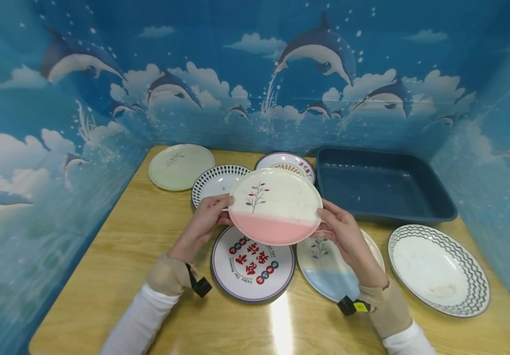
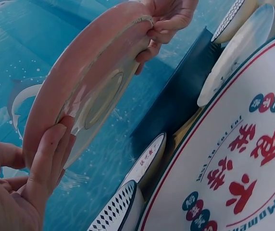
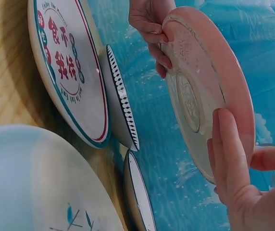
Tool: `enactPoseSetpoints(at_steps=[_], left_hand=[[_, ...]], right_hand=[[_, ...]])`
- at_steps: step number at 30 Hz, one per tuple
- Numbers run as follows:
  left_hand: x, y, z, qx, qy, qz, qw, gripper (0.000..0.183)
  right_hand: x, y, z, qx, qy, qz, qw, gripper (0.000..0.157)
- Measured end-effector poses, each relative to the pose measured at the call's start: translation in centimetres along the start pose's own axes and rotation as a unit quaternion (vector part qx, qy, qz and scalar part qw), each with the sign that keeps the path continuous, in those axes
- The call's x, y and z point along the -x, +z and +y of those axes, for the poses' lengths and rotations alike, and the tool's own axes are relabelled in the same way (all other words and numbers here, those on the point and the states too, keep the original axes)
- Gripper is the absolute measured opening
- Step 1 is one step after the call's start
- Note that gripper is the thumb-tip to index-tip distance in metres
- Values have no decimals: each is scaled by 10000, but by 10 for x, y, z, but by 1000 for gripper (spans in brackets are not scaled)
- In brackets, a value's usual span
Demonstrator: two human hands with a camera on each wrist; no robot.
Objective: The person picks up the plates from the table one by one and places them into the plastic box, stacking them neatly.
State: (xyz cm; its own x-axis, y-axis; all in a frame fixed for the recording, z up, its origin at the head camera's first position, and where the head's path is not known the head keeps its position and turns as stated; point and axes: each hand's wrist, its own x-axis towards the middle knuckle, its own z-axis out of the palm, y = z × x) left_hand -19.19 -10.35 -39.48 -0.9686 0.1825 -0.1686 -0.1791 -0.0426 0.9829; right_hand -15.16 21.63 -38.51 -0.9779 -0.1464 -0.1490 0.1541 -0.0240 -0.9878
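Note:
A round plate (image 1: 277, 207), cream above and pink below with a red-leaved twig, is held up over the table between both hands. My left hand (image 1: 206, 219) pinches its left edge, thumb on the face and fingers underneath. At the opposite edge, my right hand (image 1: 341, 229) grips it the same way. Both wrist views show the fingers (image 2: 51, 149) spread against the plate's underside, where a raised foot ring (image 3: 189, 101) is visible. Beneath it lies a white plate with red characters (image 1: 252, 268), partly covered in the head view.
A blue-and-cream plate (image 1: 339, 276) sits under my right forearm, an oval wavy-rimmed plate (image 1: 437, 271) farther right. A deep blue basin (image 1: 379, 187) stands at the back right. Behind are a pale green plate (image 1: 181, 167), a diamond-rimmed plate (image 1: 219, 182) and a dark-rimmed bowl (image 1: 286, 160).

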Motion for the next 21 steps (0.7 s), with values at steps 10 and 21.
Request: enactPoseSetpoints(at_steps=[10, 21], left_hand=[[-1, 2, 2, -290, -83, -40, 9995, 41], [-8, 7, 3, -617, -196, -118, 9978, 41]], right_hand=[[3, -1, 1, -34, 295, 231, 9993, 57], [2, -5, 6, 85, 217, 31, 9997, 56]])
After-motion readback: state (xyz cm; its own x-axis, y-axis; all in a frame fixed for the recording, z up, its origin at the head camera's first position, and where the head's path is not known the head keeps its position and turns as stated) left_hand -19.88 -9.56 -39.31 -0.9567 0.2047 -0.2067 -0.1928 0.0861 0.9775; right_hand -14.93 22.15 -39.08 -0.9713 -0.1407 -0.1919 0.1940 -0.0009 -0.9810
